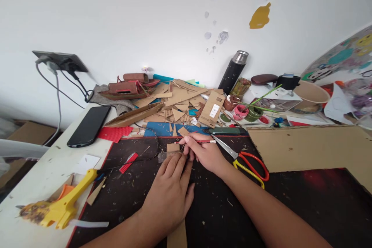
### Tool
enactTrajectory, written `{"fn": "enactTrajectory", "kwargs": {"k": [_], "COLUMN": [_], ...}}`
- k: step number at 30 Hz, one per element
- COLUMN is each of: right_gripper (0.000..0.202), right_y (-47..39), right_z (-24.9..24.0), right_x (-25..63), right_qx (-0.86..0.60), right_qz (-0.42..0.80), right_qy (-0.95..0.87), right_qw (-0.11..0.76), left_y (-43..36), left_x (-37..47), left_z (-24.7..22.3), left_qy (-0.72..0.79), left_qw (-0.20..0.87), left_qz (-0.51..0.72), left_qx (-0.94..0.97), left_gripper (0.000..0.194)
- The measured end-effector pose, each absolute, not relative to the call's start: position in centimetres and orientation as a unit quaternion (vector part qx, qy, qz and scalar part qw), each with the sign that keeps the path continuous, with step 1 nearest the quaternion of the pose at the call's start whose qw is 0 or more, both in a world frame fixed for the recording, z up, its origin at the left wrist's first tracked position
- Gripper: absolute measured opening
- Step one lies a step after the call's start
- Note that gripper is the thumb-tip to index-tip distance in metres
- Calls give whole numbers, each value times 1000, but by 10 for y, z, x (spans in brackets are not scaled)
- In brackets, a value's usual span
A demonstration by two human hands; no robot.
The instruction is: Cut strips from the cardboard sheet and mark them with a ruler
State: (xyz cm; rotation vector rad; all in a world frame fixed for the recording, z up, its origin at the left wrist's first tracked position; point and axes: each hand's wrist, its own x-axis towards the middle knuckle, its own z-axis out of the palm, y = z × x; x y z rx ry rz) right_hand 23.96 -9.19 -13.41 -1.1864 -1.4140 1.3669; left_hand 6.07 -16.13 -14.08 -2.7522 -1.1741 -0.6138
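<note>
A narrow cardboard strip (177,236) lies lengthwise on the dark work mat, partly hidden under my left hand (171,190). That hand is stretched out flat, fingertips pressing a clear ruler (163,157) laid across the strip. My right hand (205,153) is closed around a red pencil (209,142) with a whitish end, close beside the left fingertips. The pencil's tip is hard to make out. Right of the right hand lie scissors (232,152) with red and yellow handles, blades apart. A green utility knife (226,131) rests just beyond.
A yellow glue gun (69,199) and a black phone (88,126) lie at left. Behind are cardboard scraps (183,99), a brown model boat (124,89), paint jars (240,111) and a black thermos (232,73). A large cardboard sheet (308,147) covers the right side.
</note>
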Motion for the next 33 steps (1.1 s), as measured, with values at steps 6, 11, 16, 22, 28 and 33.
{"fn": "enactTrajectory", "kwargs": {"k": [6, 11, 16, 22, 28, 33], "right_gripper": [46, 47, 48, 50, 52, 55], "right_y": [-92, -91, -90, -89, -86, -85], "right_z": [-133, -134, -135, -135, -134, -134], "right_x": [240, 240, 240, 239, 239, 241], "right_qx": [-466, -453, -451, -445, -440, -437], "right_qz": [550, 544, 544, 558, 574, 585], "right_qy": [-552, -569, -574, -553, -520, -501], "right_qw": [419, 418, 413, 430, 455, 465], "left_y": [-161, -161, -162, -161, -162, -161], "left_x": [61, 61, 62, 61, 61, 61], "left_z": [-140, -140, -143, -142, -141, -142], "left_qy": [-384, -387, -406, -401, -397, -402], "left_qw": [41, 32, 11, 25, 36, 37], "left_qz": [-205, -188, -165, -166, -170, -169], "left_qx": [-899, -902, -899, -901, -901, -899], "left_gripper": [50, 49, 50, 48, 48, 47]}}
